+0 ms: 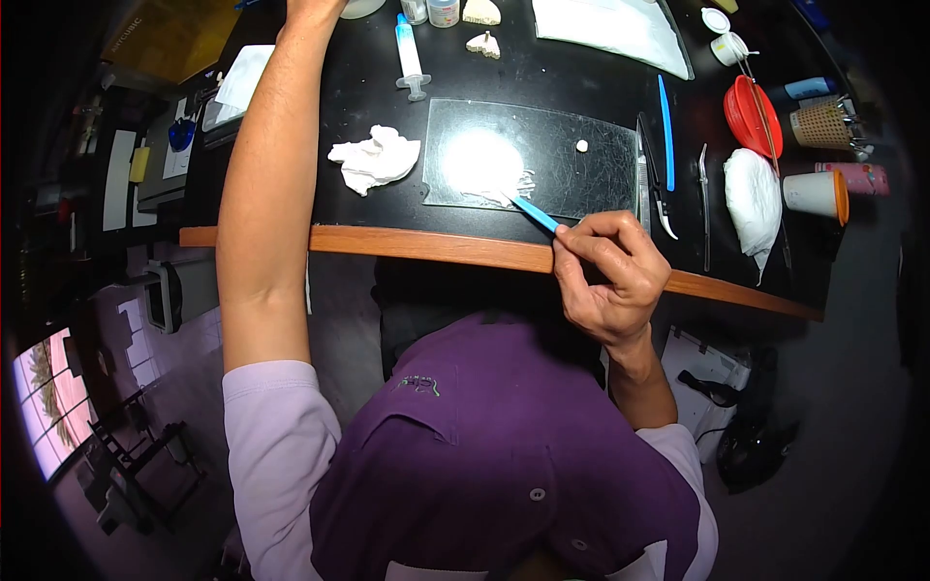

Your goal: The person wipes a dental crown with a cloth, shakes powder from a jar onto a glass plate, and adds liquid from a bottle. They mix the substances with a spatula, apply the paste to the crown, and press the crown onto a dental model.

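My right hand (615, 271) pinches a blue plastic spatula (538, 213) between thumb and fingers. The spatula's tip touches a smear of white paste (499, 189) on the glass slab (581, 184). A small white lump (581, 146) sits on the slab's right side. My left hand (315, 6) reaches to the far edge of the table, beside a round dish (363, 7); its fingers are cut off by the frame's top. A crumpled white tissue (376, 160) lies left of the slab. Beyond it rests a syringe with blue contents (410, 58).
Right of the slab lie tweezers (655, 174), a blue stick (666, 131) and a metal instrument (705, 208). Further right are a red bowl (751, 116), a white bundle (752, 203) and a cup (809, 194). Plaster pieces (482, 44) and small jars (443, 12) stand behind.
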A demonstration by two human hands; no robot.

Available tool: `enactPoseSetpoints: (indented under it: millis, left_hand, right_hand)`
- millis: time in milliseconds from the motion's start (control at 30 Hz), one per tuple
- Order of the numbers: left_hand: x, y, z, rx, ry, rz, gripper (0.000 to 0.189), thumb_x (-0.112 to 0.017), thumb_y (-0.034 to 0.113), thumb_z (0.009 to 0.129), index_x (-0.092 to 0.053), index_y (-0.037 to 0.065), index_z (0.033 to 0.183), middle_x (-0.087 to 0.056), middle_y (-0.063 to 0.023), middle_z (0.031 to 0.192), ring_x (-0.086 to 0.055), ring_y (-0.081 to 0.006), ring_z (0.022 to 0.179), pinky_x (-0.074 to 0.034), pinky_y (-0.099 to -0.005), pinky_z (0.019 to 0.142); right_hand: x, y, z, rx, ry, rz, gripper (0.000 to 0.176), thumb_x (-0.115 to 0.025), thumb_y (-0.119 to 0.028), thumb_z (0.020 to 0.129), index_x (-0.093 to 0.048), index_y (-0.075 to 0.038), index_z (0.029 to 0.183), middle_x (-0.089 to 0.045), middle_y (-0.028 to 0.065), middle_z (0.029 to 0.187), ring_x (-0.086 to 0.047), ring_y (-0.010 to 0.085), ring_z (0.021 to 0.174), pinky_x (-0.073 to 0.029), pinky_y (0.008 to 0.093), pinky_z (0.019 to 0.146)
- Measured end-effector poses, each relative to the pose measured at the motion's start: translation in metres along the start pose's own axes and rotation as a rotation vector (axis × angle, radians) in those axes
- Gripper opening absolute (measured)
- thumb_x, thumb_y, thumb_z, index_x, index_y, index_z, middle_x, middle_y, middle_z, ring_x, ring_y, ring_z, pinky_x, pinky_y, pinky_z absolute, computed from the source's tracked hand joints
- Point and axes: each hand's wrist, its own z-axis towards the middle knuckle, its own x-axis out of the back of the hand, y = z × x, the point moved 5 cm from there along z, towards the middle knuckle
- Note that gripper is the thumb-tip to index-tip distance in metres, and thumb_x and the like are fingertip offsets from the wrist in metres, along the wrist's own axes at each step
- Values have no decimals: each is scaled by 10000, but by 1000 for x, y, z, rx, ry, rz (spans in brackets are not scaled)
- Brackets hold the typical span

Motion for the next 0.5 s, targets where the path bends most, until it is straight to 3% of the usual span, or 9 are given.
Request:
enactPoseSetpoints:
  millis: [167, 500]
  left_hand:
    - [4, 9, -4, 89, -116, -36, 264, -489, 279, 1170, -472, 72, 1007, -581, -56, 780, -568, -119, 628, -502, -301, 552]
    - [3, 7, -3, 116, -114, -78, 258, -475, 284, 1178, -473, 81, 1018, -553, -43, 763, -548, -109, 613, -493, -291, 542]
  right_hand:
    - [1, -1, -2, -23, 14, -23, 156, -825, 89, 746, -803, 9, 878, -674, 67, 843, -555, 72, 558, -388, 239, 469]
    - [1, -1, -3, 11, 25, -16, 150, -829, 83, 748, -804, 1, 871, -670, 60, 838, -543, 66, 549, -387, 234, 465]
